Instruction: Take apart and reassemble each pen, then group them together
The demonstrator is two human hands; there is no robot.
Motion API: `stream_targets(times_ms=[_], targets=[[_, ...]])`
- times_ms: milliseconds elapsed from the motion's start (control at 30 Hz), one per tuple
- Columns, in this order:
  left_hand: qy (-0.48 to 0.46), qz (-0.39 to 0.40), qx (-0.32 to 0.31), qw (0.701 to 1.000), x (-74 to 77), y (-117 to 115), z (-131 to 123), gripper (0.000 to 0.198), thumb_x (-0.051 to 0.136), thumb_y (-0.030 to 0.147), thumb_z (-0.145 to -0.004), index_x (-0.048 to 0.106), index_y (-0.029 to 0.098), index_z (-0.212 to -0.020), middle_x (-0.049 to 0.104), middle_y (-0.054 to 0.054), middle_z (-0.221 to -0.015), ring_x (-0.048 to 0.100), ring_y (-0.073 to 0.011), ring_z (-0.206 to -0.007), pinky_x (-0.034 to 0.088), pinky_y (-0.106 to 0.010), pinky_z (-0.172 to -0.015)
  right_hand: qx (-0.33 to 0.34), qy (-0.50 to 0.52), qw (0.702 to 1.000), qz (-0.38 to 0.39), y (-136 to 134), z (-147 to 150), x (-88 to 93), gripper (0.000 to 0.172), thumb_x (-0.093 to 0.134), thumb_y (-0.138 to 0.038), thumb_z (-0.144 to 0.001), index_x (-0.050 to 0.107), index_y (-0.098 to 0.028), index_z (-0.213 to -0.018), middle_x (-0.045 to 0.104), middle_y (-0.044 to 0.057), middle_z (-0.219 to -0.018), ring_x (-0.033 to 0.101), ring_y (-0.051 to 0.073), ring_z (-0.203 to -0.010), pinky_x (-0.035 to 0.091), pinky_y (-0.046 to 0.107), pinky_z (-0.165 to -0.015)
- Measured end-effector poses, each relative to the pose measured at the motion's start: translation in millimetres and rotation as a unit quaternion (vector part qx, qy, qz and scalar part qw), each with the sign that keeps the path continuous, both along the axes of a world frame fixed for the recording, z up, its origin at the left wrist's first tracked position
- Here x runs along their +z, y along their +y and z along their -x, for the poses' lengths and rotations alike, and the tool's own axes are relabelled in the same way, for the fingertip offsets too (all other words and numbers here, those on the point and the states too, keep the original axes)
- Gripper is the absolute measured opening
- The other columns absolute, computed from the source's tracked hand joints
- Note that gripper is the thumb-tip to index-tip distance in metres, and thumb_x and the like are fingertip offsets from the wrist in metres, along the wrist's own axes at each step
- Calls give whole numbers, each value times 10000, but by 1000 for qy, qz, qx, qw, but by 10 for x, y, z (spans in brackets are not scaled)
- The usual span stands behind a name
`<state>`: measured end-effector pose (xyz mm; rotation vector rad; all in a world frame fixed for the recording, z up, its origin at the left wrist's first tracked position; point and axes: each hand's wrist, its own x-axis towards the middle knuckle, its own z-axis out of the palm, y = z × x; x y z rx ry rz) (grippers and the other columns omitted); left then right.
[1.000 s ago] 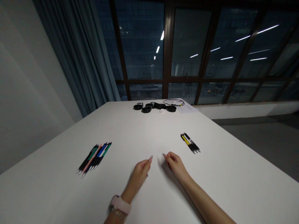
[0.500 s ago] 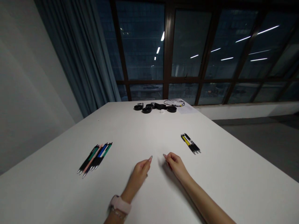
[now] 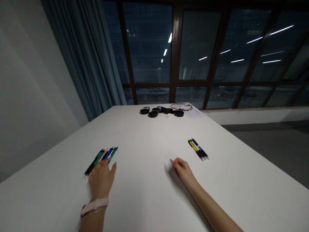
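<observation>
My left hand [image 3: 101, 177] is over the near part of a row of pens [image 3: 98, 158] on the left of the white table. Its thumb is held apart from the other fingers, whose tips are partly hidden, and no pen is lifted. Green, blue, pink and black barrels show beyond the hand. My right hand [image 3: 182, 169] rests on the table at centre right, its fingers curled closed and nothing visible in them. To its upper right lies a smaller group of pens [image 3: 198, 149], black with yellow and white parts, side by side.
At the table's far end sit several black rolls [image 3: 153, 114], a small white item [image 3: 169, 116], a looped black cable [image 3: 181, 106] and a white sheet [image 3: 195, 113]. Behind are a blue curtain [image 3: 84, 54] and dark-framed windows. A wall stands at left.
My left hand has moved left from the table's middle onto the left pens and its fingers have opened out. My right hand stays put. The view has shifted slightly.
</observation>
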<state>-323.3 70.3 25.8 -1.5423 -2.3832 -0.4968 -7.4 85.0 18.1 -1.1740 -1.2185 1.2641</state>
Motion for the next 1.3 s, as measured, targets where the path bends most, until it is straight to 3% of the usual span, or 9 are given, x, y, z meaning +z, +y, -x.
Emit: stream_targets(times_ms=[200,600,1000,1200,1300], targets=[[26,56,51,997,21,-17,-40,486,352,373,-919,563,97,-1258,614,-187,-1220,605,-335,-1018,470,-432,-835,0,3,1000,2,8,-13,29,470,612,-631,-671,414,-224,-545,397,-76,-429,318,82,-410,246,233,-434],[23,39,18,999,-139,53,97,422,396,376,-887,651,124,-1108,703,-131,-1011,631,-295,-973,474,-386,-805,4,11,1000,3,25,-31,8,445,620,-593,-687,405,-228,-551,407,-75,-434,319,81,-406,233,241,-441],[-6,29,40,999,-116,58,106,413,438,485,-832,672,170,-963,692,-148,-917,637,-319,-902,466,-392,-720,5,16,1000,5,27,-47,29,459,628,-609,-680,415,-226,-542,411,-75,-436,328,80,-401,242,242,-441],[2,40,-8,999,-99,69,104,428,424,490,-852,687,155,-896,705,-139,-887,640,-310,-908,450,-371,-720,2,11,1000,7,22,-43,55,460,624,-615,-669,410,-227,-546,410,-75,-438,319,80,-408,235,242,-441],[20,6,-52,998,-27,67,-6,420,406,485,-872,672,159,-886,695,-132,-874,635,-302,-903,430,-359,-713,5,13,1000,4,28,-40,43,458,620,-613,-674,404,-230,-544,407,-76,-433,315,80,-405,236,244,-439]])
